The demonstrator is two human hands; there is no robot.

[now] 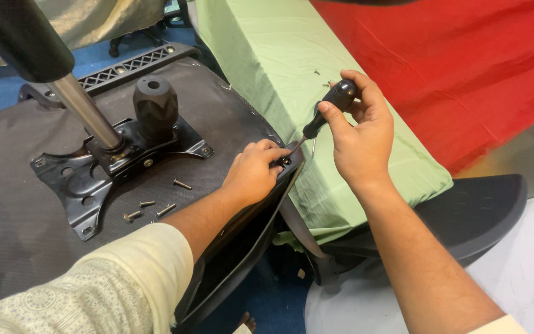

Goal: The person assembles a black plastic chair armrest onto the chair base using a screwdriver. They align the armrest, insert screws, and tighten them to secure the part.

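Your right hand (pixel 361 133), centre-right of frame: fingers curled tight around screwdriver (pixel 330 106), glossy black handle, thin metal shaft angled down-left. Tip meets screw (pixel 285 160) at edge of upturned chair seat (pixel 217 105), matte black fabric. Your left hand (pixel 253 171), centre: fingers bent, pressing seat rim beside screw. Loose steel bolts (pixel 156 209) lie lower left, near stamped black metal plate (pixel 69 176).

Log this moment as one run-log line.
right hand: gripping screwdriver | tip: at seat-edge screw | left hand: steadying seat edge | loose screws: on upturned chair seat
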